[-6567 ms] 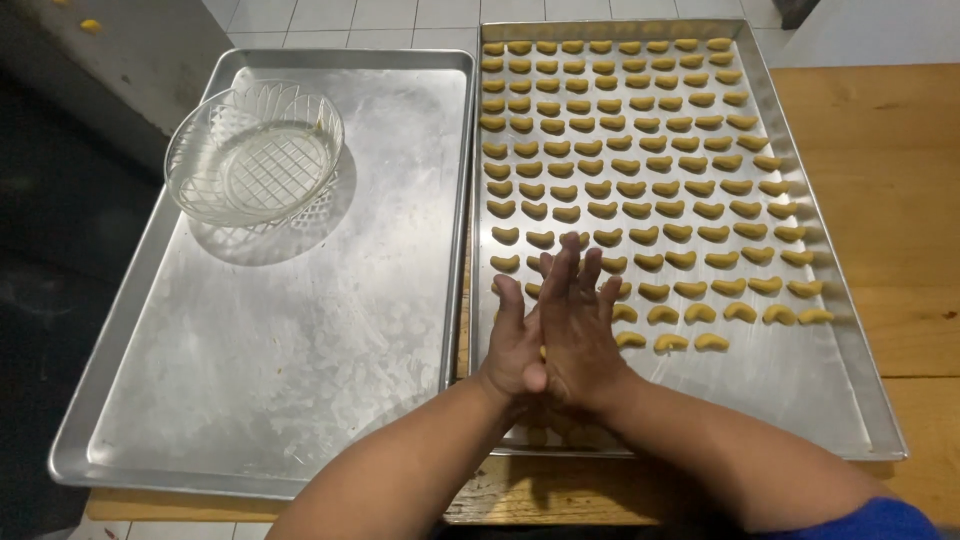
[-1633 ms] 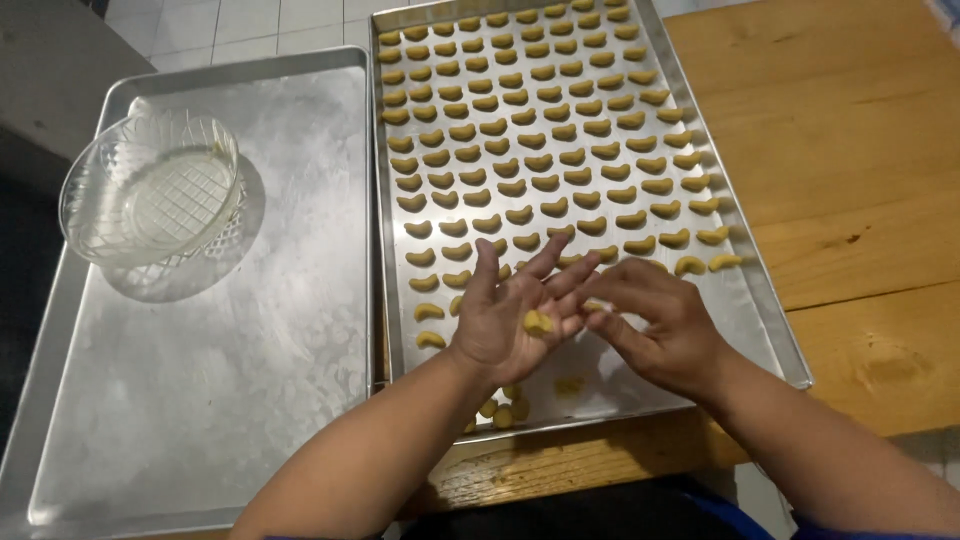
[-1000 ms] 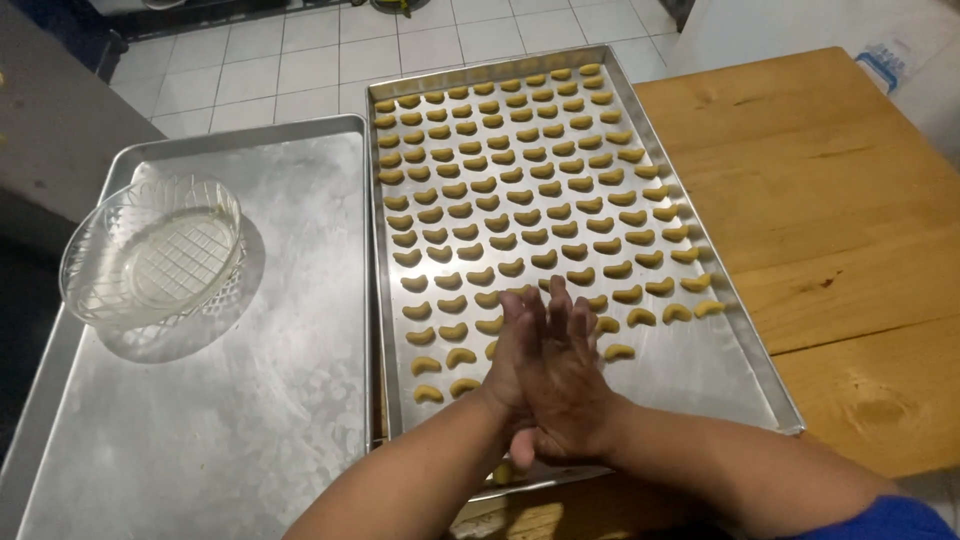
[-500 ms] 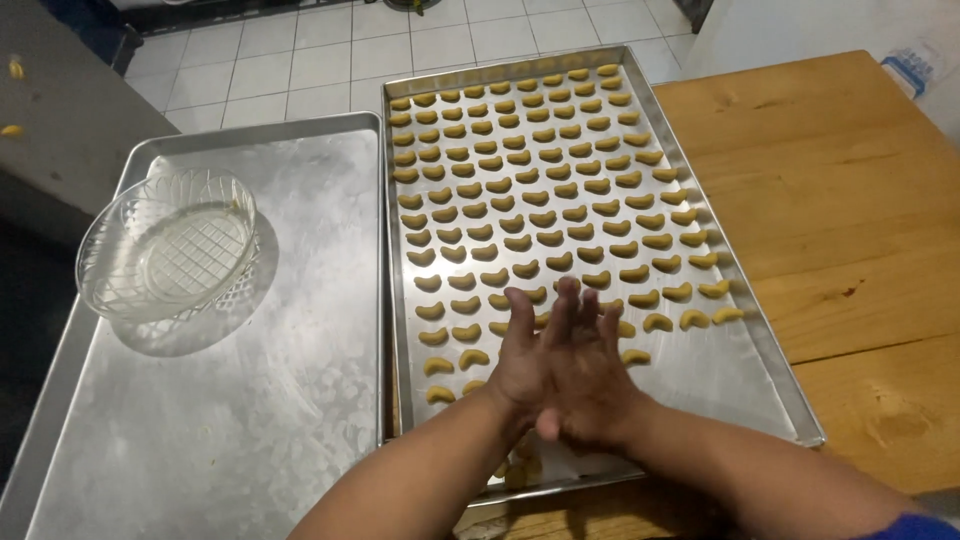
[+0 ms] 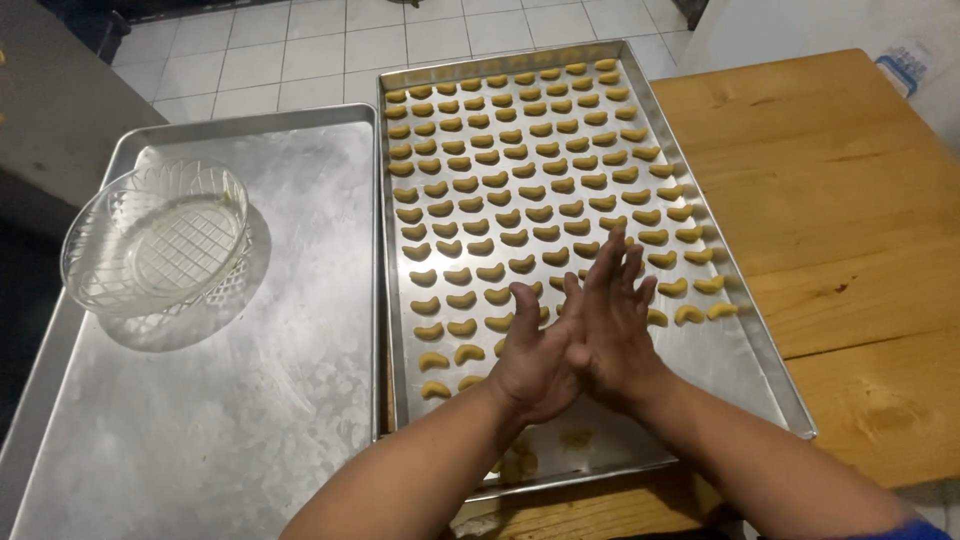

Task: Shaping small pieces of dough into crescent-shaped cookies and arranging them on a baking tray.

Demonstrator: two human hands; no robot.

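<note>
My left hand [image 5: 535,360] and my right hand [image 5: 615,325] are pressed palm to palm, fingers stretched out, over the near part of a metal baking tray [image 5: 745,375]. What lies between the palms is hidden; an earlier frame showed a small piece of yellow dough in the left palm. Several rows of small crescent-shaped dough pieces [image 5: 520,180] fill the tray from its far end down to my hands. A few loose dough bits [image 5: 575,437] lie on the tray's near strip under my wrists.
A second metal tray [image 5: 250,400] lies to the left, holding a patterned glass dish [image 5: 155,240] at its far left. Both trays rest on a wooden table [image 5: 850,200]. White tiled floor [image 5: 300,40] shows beyond.
My hands were apart with a dough piece in the left palm, then closed palm to palm. Since then they have slid against each other, with the right hand now further forward.
</note>
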